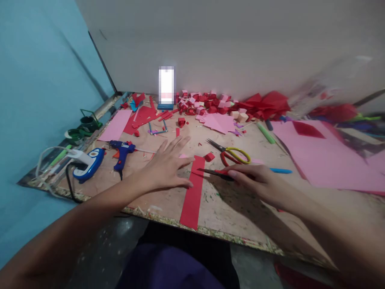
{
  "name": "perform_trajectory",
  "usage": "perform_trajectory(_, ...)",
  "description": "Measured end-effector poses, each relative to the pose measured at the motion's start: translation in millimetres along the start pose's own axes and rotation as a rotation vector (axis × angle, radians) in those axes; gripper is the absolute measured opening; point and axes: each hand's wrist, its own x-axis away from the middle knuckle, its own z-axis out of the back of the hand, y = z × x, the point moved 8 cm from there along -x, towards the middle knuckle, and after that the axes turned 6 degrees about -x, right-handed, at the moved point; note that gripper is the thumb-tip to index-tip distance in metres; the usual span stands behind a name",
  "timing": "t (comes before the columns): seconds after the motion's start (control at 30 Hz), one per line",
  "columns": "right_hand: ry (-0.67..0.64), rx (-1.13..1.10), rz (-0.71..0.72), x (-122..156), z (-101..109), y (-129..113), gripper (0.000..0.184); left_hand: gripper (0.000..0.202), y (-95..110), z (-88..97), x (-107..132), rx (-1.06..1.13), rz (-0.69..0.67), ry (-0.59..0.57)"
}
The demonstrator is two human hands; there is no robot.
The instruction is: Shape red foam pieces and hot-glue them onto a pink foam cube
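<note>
From where I stand, the long red paper strip point(192, 202) lies on the worn wooden table point(159, 198), its near end at the chipped front edge. The left hand point(168, 164) is palm down with fingers spread, thumb and forefinger reaching the strip's left side. The right hand point(255, 178) pinches a slim dark-bladed tool with a red part point(221, 173), its tip over the strip — scissors or knife, I cannot tell, since the fingers cover the handle. Beside it lie the scissors with yellow and red handles point(221, 148), blades slightly apart. At far left stands a dark green cup-shaped holder point(88, 124); I can't make out its contents. On the right, a clear plastic bag point(327, 86) is smeared by blur, with something reddish showing through. The small red and pink paper cubes point(212, 108) sit loose in a heap by the wall, many hiding one another — and the upright phone's lit screen point(166, 84) is blocked out by pixels.
</note>
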Motion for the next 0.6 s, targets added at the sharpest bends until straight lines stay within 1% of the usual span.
perform_trajectory(0.03,-0.039,0.006,-0.004,-3.3,-8.2,-1.8,0.049,0.075,2.9,-0.5,-3.3,-0.034,-0.034,-0.025)
perform_trajectory(0.1,-0.057,0.021,-0.024,-7.4,-15.7,-0.9,0.047,0.081,5.2,-4.2,-9.4,-0.07,-0.076,-0.077)
perform_trajectory(0.17,-0.068,0.025,-0.031,-8.3,-19.4,1.2,0.046,0.087,3.7,-11.0,-13.7,-0.064,-0.086,-0.128)
perform_trajectory(0.23,-0.086,0.017,-0.03,-7.5,-22.5,2.7,0.044,0.089,1.0,-18.2,-15.6,-0.043,-0.084,-0.163)
perform_trajectory(0.37,-0.084,0.011,-0.029,-7.1,-25.6,3.2,0.041,0.09,-3.8,-26.2,-15.3,-0.013,-0.066,-0.177)
perform_trajectory(0.6,-0.065,0.066,-0.009,-7.0,-26.5,1.0,0.037,0.091,-5.5,-26.8,-14.8,0.016,-0.045,-0.169)
